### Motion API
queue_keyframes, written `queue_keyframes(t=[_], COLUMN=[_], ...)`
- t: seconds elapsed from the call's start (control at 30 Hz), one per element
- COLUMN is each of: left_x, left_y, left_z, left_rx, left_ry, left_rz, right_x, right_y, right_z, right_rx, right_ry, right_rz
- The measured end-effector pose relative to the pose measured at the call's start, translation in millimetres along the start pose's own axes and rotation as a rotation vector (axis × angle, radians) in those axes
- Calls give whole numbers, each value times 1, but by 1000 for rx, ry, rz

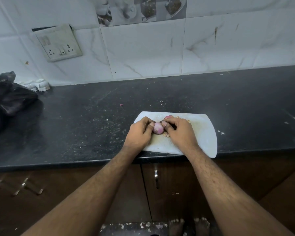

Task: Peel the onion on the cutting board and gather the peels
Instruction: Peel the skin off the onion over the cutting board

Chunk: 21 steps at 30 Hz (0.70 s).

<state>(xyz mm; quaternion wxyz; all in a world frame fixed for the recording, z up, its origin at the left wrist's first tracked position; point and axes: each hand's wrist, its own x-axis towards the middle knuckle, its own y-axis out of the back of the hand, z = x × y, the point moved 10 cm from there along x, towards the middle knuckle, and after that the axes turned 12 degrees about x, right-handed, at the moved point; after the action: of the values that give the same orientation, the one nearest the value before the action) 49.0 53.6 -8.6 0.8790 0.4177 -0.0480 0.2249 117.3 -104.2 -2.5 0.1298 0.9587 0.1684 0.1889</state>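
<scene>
- Nearest me, low in the frame, my two bare forearms run up from the bottom corners and meet just right of centre, above the brown wooden cabinet doors (177,184) under the counter edge.
- My left hand (139,133) is curled closed around the left side of the small, round, pink-purple onion (158,128), thumb tip pressed on its upper left face. It is holding the bulb, not spread.
- My right hand (179,132) is closed on the onion's right side in the same way, thumb tip against its upper right. How the fingers behind sit I cannot tell — the knuckles hide them.
- The onion sits at centre frame, on or just above the left part of the white rounded plastic cutting board (203,138), whose near edge overhangs the counter lip.
- I judge the bulb light and firm, its exposed skin smooth and likely slick. I would brace it low with one hand and pinch the skin's edge near the top with the other thumbnail.
- Thin tan and pink onion peels (167,135) lie touching the board just beside my right thumb, more at the board's far edge (182,118). Papery, weightless, brittle — better swept together with cupped fingers than picked singly.
- A second pink piece (168,117) peeks above my right fingers; whether it is peel or onion I cannot tell.
- Beyond, the speckled black stone countertop (92,125) carries stray flakes, with a crumpled black plastic bag (8,96) at the left edge.
- Farthest, the white marble-pattern wall tiles (143,53) carry a grimy socket plate (59,43) at upper left.
</scene>
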Motion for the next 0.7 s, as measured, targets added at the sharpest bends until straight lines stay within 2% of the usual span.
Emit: queue_keyframes(t=[0.2,0.33,0.5,0.7], left_x=[1,0,-3,-2], left_y=[1,2,-9,-6], left_z=[-1,-2,5,10], left_rx=[47,-32,-98,-53], left_ry=[-4,27,-33,-78], left_rz=[15,16,-83,-61], right_x=[-2,-3,-4,-6], right_y=[0,0,4,8], right_z=[-2,-3,-4,-1], right_rx=[-6,6,34,106], right_ry=[5,6,19,-45], right_rz=[-18,-23,18,69])
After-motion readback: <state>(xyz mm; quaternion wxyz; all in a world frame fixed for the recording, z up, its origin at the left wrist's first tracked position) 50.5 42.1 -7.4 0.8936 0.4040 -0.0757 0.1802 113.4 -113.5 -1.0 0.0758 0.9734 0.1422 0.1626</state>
